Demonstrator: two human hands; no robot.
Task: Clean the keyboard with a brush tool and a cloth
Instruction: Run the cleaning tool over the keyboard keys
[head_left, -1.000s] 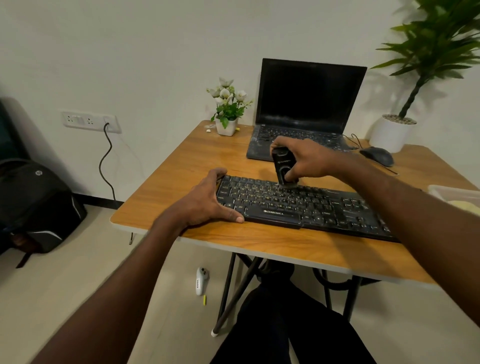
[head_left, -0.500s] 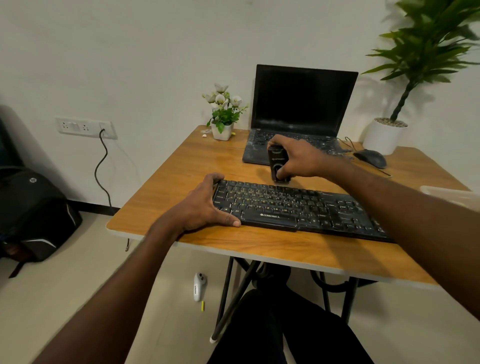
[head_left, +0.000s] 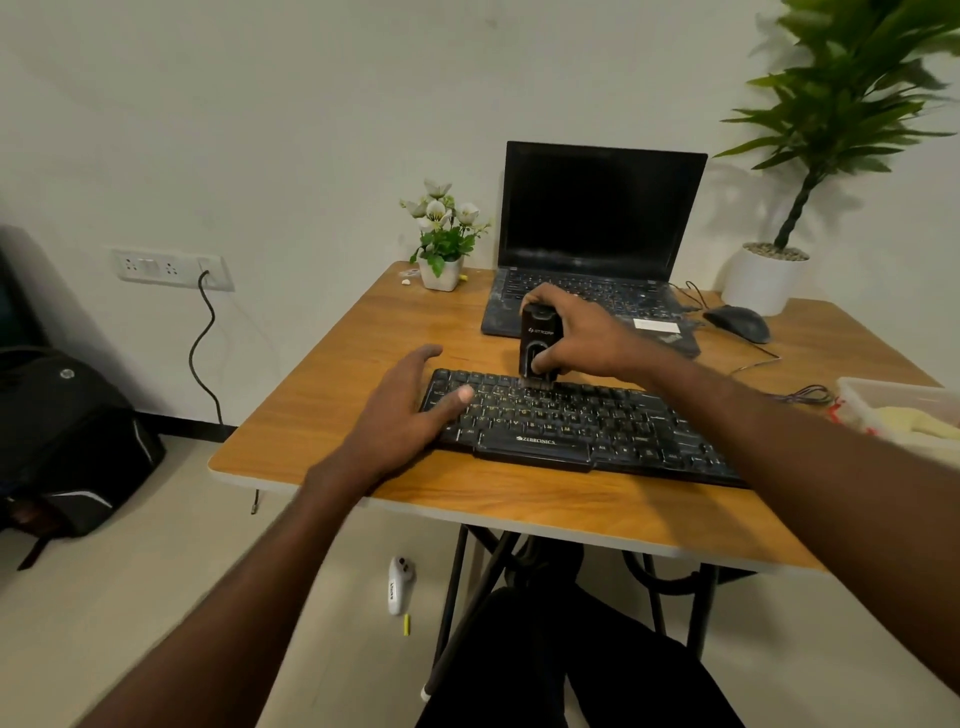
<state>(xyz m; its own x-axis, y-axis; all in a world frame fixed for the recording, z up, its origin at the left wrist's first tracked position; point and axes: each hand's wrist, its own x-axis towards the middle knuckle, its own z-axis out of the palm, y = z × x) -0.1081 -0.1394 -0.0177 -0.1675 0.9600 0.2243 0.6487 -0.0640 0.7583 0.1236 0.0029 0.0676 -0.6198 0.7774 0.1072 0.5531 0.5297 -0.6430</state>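
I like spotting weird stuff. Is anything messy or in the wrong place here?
Yes. A small white gadget and a yellow bit lie on the floor under the table, as if dropped. The laptop keys look dusty with pale specks.

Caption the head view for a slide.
Right hand holds brush tool upright on keyboard; left hand steadies its left end.

Bare forearms, bare hands (head_left: 400, 410), dark trousers (head_left: 571, 670)
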